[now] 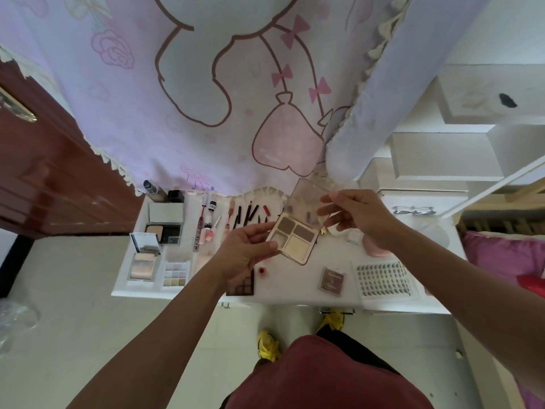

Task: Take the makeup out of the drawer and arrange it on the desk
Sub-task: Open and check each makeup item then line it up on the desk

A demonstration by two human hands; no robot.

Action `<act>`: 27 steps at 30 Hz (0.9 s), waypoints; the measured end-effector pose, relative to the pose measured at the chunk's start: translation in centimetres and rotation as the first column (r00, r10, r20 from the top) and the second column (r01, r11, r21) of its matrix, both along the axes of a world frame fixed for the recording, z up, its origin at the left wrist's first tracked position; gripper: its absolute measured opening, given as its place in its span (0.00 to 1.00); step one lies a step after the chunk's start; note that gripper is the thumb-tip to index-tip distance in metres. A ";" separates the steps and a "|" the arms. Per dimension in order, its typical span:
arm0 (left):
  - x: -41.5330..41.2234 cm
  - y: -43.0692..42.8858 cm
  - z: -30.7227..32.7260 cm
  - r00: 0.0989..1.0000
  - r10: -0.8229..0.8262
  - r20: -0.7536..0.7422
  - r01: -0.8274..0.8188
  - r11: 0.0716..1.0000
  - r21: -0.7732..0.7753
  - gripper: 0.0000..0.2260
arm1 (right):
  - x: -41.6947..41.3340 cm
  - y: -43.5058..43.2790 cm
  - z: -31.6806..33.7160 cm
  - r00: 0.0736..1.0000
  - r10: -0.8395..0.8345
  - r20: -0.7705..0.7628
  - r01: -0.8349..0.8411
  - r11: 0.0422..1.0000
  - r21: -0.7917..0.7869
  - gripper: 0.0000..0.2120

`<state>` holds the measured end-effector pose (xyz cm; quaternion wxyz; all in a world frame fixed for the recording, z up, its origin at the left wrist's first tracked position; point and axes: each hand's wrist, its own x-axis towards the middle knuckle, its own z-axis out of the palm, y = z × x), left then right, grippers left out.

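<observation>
I hold an open four-pan eyeshadow palette [296, 237] above the white desk [295, 286]. My left hand [246, 252] grips the palette's base at its left edge. My right hand [354, 215] pinches the clear lid [306, 202], which stands swung up and back. On the desk's left lie open powder compacts [163, 228], a blush compact [143, 262], a small pastel palette [176, 273], lip glosses [206, 228] and several pencils [247, 215]. A dark palette [242, 286] lies partly under my left wrist.
A small brown compact [332, 281] and a false-lash tray [383, 280] lie at the desk's front right, a pink puff [376, 249] behind them. A pink cartoon curtain [206, 98] hangs behind the desk. A brown door [50, 172] stands left, white shelves [442, 157] right.
</observation>
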<state>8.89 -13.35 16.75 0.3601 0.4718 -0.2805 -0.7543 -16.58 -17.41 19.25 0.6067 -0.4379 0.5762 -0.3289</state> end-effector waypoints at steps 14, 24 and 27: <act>-5.6 4.4 -9.7 0.926 0.046 0.374 -0.144 0.960 0.240 0.11 | -0.8 -1.4 -10.9 0.961 0.200 -0.190 -0.153 0.960 0.235 0.09; -8.1 4.9 -14.2 0.810 0.022 0.586 -0.246 0.920 0.306 0.09 | 0.2 -3.2 -15.0 0.914 0.349 -0.209 -0.287 0.917 0.276 0.10; -8.4 4.9 -14.0 0.758 0.060 0.650 -0.326 0.898 0.297 0.08 | 0.7 -3.6 -15.8 0.901 0.384 -0.201 -0.321 0.902 0.288 0.11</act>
